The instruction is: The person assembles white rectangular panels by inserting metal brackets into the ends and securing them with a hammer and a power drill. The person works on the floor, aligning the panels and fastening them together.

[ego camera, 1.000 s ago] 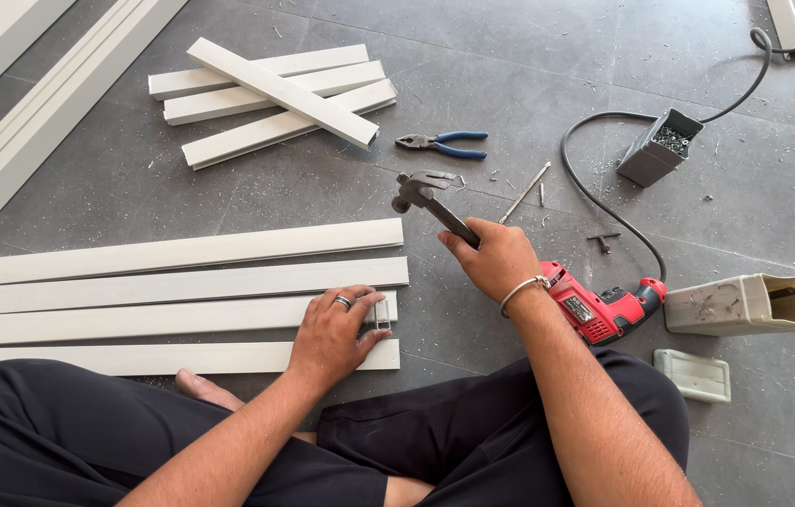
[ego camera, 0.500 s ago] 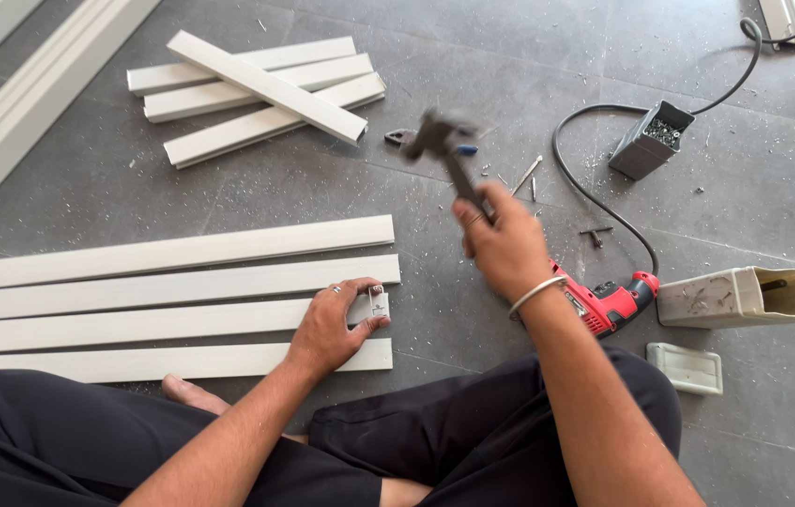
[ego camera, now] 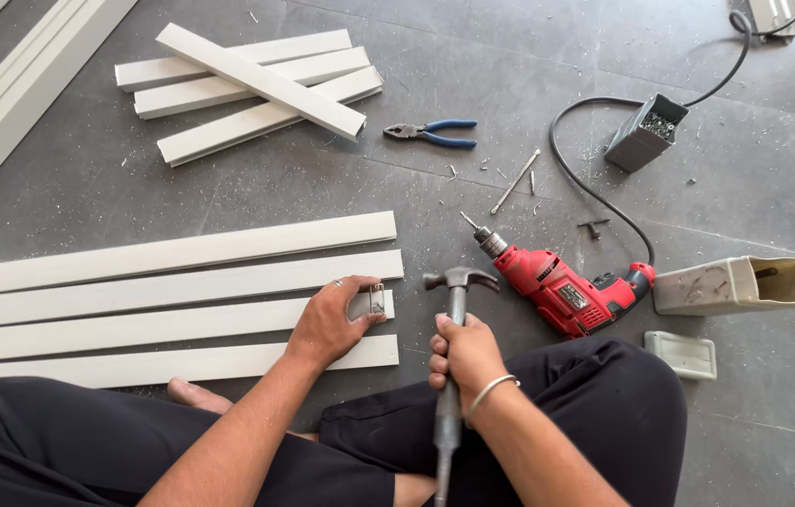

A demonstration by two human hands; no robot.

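I sit cross-legged on a grey floor. My left hand [ego camera: 330,320] rests on the end of a long white strip [ego camera: 135,330], thumb and fingers pinching a small metal bracket [ego camera: 376,300] against it. My right hand [ego camera: 464,360] grips the handle of a claw hammer [ego camera: 458,279], head pointing away from me, just right of the strip ends. Three more long white strips [ego camera: 172,252] lie parallel around the held one.
A red corded drill [ego camera: 557,284] lies right of the hammer. Blue-handled pliers [ego camera: 433,133] and a stack of short white strips [ego camera: 247,84] lie farther off. A dark box of screws [ego camera: 646,131], a beige open box [ego camera: 737,284], a small lid [ego camera: 681,355] and loose screws sit to the right.
My right hand swung the hammer from raised high down and toward me, next to the strip ends. The left hand stayed on the strip end with the bracket.
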